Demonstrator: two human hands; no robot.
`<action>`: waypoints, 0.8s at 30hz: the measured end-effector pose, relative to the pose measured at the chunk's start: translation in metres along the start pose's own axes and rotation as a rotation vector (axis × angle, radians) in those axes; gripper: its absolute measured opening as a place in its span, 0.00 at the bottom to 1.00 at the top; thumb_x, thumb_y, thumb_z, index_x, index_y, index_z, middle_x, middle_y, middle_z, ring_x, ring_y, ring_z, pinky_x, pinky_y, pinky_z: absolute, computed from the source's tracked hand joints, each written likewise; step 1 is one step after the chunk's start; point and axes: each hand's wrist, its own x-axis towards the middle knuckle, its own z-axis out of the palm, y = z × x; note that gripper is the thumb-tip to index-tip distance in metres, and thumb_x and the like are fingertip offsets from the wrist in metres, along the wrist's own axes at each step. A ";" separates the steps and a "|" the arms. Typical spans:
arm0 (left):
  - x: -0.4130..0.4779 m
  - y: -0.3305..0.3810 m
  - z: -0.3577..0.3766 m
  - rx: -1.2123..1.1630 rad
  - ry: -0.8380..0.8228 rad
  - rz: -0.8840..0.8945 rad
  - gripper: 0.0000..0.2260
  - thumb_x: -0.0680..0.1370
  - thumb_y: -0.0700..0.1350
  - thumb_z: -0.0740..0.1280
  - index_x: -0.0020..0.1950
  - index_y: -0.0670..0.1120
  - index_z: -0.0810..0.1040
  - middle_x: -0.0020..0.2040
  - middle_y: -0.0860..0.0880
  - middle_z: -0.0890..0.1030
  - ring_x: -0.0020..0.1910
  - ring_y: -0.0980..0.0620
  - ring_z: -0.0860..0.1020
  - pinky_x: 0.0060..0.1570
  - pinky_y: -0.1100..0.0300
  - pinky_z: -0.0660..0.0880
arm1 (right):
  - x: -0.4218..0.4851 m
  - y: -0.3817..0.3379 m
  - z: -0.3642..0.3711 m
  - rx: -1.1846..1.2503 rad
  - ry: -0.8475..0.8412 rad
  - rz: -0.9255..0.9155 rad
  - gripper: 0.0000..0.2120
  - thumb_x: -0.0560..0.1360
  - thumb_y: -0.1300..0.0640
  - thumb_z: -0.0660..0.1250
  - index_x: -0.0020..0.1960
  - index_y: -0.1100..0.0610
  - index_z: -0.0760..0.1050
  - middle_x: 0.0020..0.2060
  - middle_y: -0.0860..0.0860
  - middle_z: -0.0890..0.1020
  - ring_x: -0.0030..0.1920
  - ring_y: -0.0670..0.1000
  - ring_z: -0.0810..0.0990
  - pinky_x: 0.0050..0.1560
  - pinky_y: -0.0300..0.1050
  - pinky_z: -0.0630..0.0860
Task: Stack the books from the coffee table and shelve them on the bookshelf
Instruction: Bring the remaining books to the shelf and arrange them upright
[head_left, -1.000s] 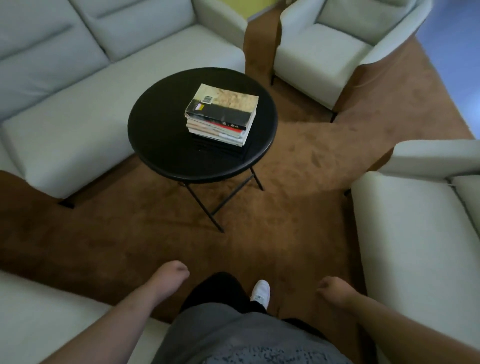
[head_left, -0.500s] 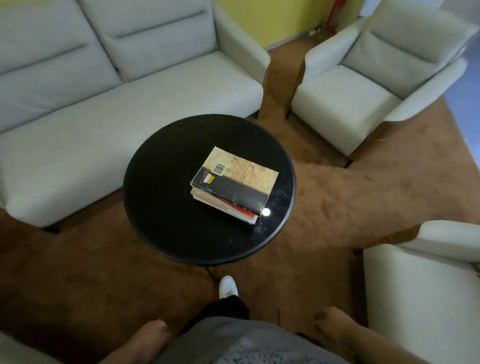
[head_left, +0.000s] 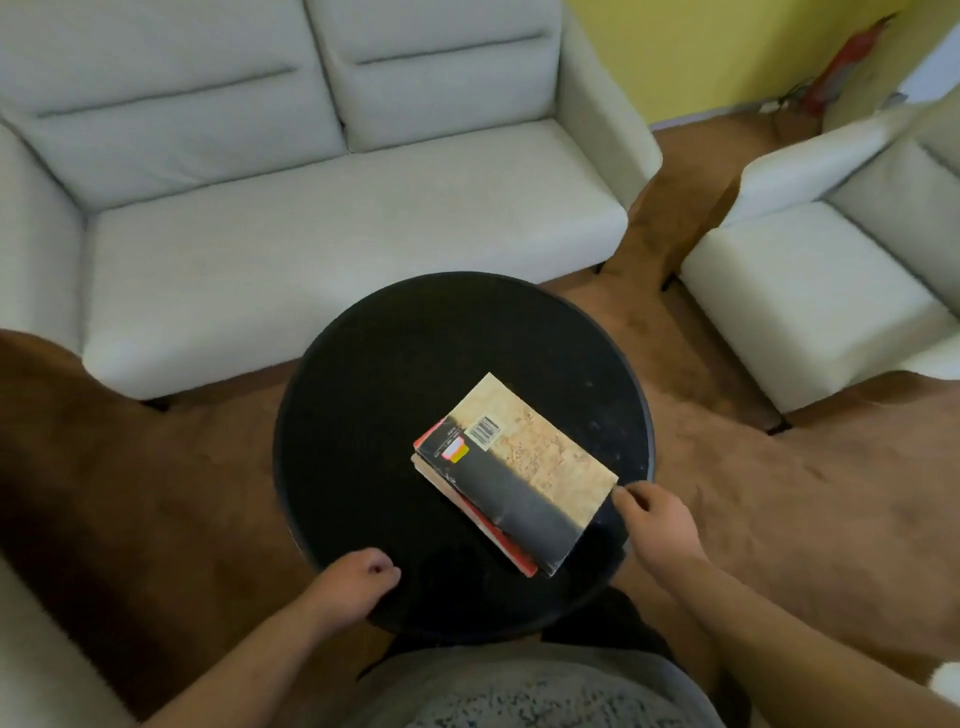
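Both grips have risen to the tabletop (head_left: 374, 415): right grip (head_left: 655, 519), curled and empty, meets the corner of the books (head_left: 524, 478) stacked right of centre; left grip (head_left: 358, 577) hangs empty at the rim. Best to squeeze both ends, lifting level.

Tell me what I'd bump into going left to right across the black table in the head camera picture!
First the left hand → then the stack of books → then the right hand, all over the round coffee table.
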 end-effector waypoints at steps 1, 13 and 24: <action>0.002 0.008 0.005 -0.078 0.011 -0.024 0.05 0.81 0.51 0.64 0.49 0.54 0.79 0.51 0.52 0.82 0.49 0.57 0.79 0.50 0.61 0.75 | 0.014 -0.008 -0.002 -0.018 -0.002 -0.015 0.13 0.82 0.50 0.64 0.43 0.55 0.78 0.36 0.51 0.80 0.37 0.51 0.79 0.37 0.46 0.73; 0.025 0.116 0.091 -1.156 0.152 -0.101 0.23 0.77 0.57 0.68 0.71 0.59 0.69 0.64 0.57 0.80 0.59 0.56 0.78 0.54 0.56 0.74 | 0.125 -0.074 0.012 -0.208 -0.872 -0.185 0.26 0.74 0.43 0.74 0.68 0.44 0.70 0.52 0.40 0.85 0.45 0.37 0.85 0.44 0.36 0.79; 0.046 0.147 0.128 -1.650 0.298 -0.176 0.32 0.69 0.68 0.69 0.68 0.53 0.75 0.59 0.45 0.84 0.58 0.41 0.82 0.64 0.38 0.74 | 0.139 -0.068 0.027 0.051 -1.108 0.140 0.29 0.76 0.47 0.72 0.73 0.49 0.65 0.58 0.53 0.86 0.55 0.56 0.86 0.52 0.56 0.81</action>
